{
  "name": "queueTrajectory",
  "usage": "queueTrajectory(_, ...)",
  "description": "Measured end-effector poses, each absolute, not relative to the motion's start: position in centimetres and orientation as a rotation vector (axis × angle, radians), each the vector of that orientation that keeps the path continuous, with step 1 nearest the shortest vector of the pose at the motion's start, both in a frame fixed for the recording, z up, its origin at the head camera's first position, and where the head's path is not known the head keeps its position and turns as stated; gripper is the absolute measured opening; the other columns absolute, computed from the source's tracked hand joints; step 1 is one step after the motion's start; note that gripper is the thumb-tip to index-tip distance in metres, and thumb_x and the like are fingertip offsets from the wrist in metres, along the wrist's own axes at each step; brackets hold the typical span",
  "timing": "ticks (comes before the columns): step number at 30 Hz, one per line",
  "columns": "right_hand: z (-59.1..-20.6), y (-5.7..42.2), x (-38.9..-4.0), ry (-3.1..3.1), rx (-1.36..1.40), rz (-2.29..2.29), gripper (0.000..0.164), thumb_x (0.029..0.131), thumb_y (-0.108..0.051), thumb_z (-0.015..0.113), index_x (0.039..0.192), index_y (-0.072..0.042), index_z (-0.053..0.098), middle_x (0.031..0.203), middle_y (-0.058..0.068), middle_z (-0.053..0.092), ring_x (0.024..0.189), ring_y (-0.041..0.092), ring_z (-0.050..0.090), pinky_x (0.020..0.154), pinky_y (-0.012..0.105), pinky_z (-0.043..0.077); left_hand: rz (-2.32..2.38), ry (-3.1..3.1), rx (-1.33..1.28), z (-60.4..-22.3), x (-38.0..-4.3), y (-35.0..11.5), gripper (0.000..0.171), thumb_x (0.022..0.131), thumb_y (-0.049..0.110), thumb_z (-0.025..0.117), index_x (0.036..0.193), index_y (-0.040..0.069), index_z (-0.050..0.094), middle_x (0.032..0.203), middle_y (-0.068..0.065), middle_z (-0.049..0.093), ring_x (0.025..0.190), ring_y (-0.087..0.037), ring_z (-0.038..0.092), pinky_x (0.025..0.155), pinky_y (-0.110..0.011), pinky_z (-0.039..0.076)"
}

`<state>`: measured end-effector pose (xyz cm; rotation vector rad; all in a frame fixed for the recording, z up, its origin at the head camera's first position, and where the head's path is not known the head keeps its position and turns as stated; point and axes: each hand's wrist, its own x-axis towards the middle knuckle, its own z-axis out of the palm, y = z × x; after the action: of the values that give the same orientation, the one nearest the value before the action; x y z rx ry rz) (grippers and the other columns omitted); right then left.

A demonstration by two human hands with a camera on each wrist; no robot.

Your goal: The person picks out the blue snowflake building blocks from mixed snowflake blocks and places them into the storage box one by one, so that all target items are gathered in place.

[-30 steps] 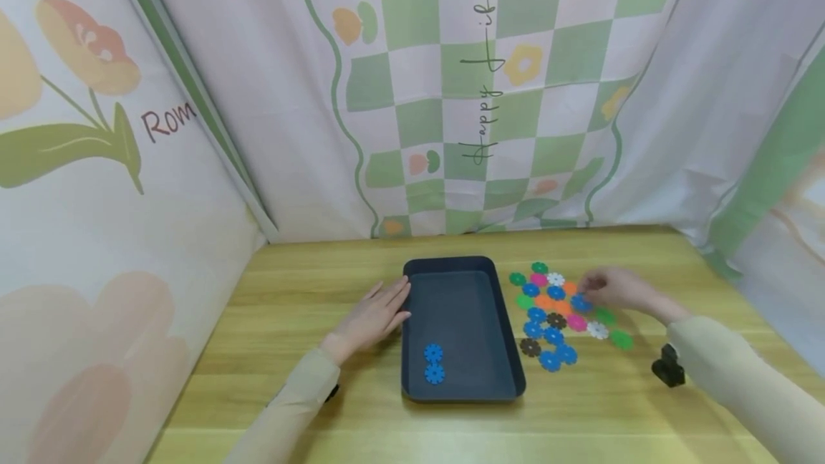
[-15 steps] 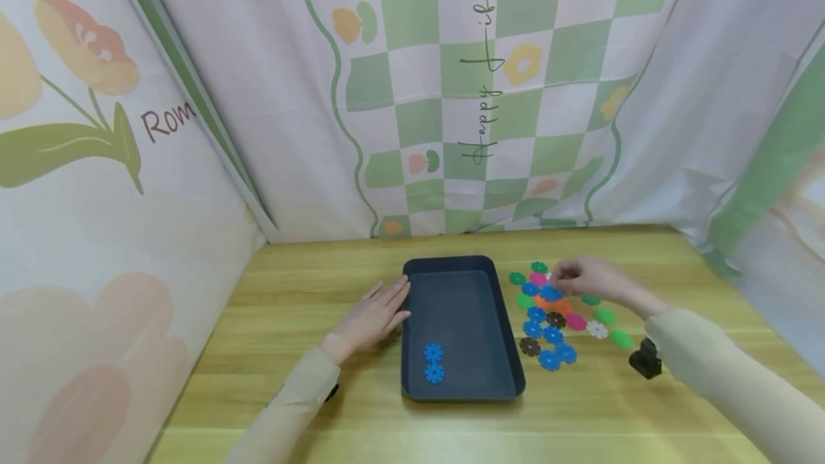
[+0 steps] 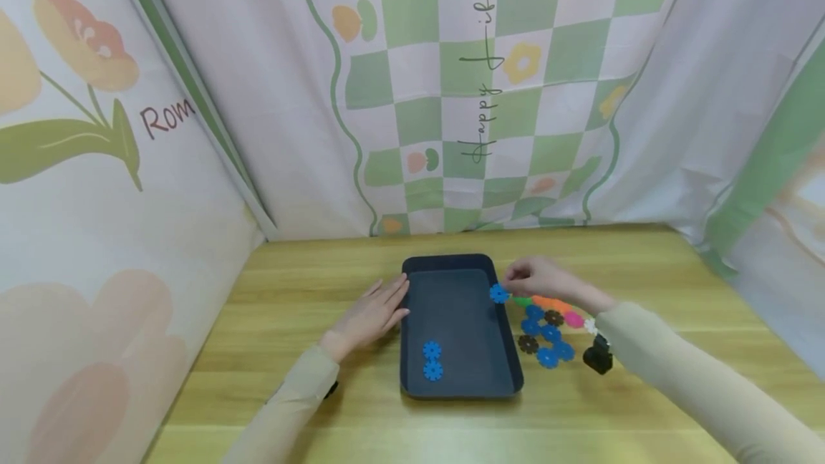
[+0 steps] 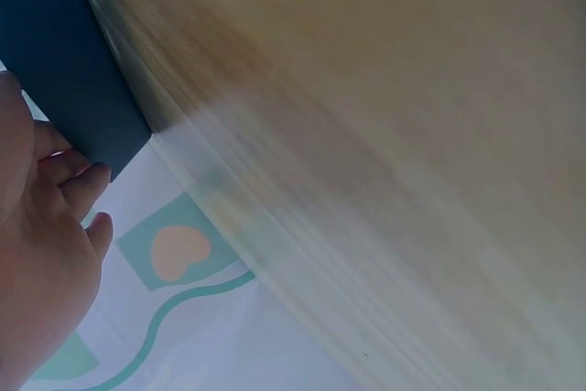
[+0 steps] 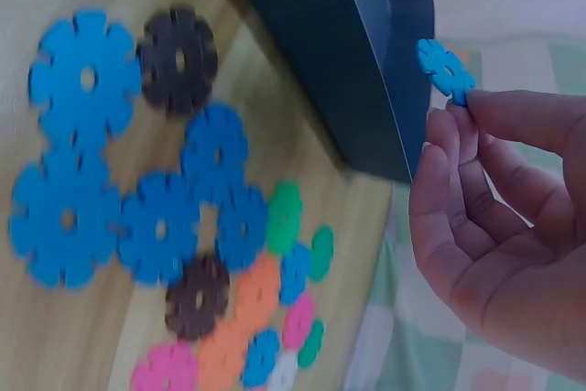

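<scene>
My right hand [image 3: 541,281] pinches a blue flower-shaped plastic snowflake disc [image 3: 499,293] by its edge, over the right rim of the dark rectangular tray [image 3: 454,313]. In the right wrist view, thumb and fingertips meet on one lobe of the disc [image 5: 446,70]. Against the tray's left rim, my left hand [image 3: 367,317] rests with fingers extended. The left wrist view catches that hand [image 4: 50,226] at the tray's outer wall [image 4: 69,61]. Inside the tray, near its front left, two blue discs [image 3: 432,360] lie in a line, edge to edge.
Right of the tray, loose discs cover part of the wooden table [image 3: 361,421]: blue discs [image 5: 69,217], brown ones [image 5: 179,59], orange [image 5: 257,290], green [image 5: 285,217] and pink [image 5: 166,368]. My right forearm hides part of this group. A patterned curtain [image 3: 412,113] hangs behind the table.
My right hand has moved left from the loose discs to the tray's right rim, carrying the blue disc. The left hand stays at the left rim.
</scene>
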<state>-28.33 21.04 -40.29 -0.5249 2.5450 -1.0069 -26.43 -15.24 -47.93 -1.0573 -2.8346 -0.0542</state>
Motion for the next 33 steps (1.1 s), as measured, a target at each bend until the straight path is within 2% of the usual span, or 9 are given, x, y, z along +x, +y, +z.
queueTrajectory(4,-41.2,19.1,-28.4,2.498,-0.528,-1.061,0.017,0.099,-0.016,0.059,0.100,-0.004,0.071,0.098,0.012,0.072,0.086,0.022,0.070,0.081,0.043,0.061,-0.052,-2.853,-1.055,-47.8,-26.4,-15.3,0.060,0.108,0.039,0.037,0.154,0.002,0.032,0.163,-0.013,0.028,0.151,-0.024,0.031,0.124,-0.046,0.028)
queueTrajectory(11,-42.4,15.8,-28.8,2.509,-0.618,-0.974,0.015,0.097,-0.015,0.063,0.093,-0.005,0.073,0.089,0.006,0.074,0.074,0.012,0.069,0.070,0.028,0.061,-0.048,-2.850,-1.057,-47.9,-26.3,-15.4,0.059,0.108,0.039,0.037,0.154,0.001,0.033,0.163,-0.013,0.029,0.151,-0.024,0.032,0.124,-0.046,0.029)
queueTrajectory(20,-42.6,12.7,-28.7,2.470,-0.688,-0.950,0.012,0.094,-0.011,0.064,0.091,-0.004,0.073,0.083,0.007,0.074,0.072,0.018,0.070,0.068,0.030,0.061,-0.040,-2.831,-1.066,-47.9,-26.5,-15.4,0.059,0.108,0.039,0.038,0.153,0.001,0.034,0.163,-0.014,0.030,0.150,-0.024,0.033,0.123,-0.047,0.030)
queueTrajectory(33,-43.4,9.6,-28.5,2.460,-0.607,-0.896,0.010,0.093,-0.011,0.066,0.089,-0.004,0.073,0.083,0.004,0.072,0.069,0.009,0.067,0.065,0.025,0.060,-0.048,-2.853,-1.050,-48.0,-26.7,-15.3,0.059,0.108,0.040,0.037,0.154,0.003,0.033,0.164,-0.012,0.029,0.151,-0.023,0.031,0.125,-0.045,0.027)
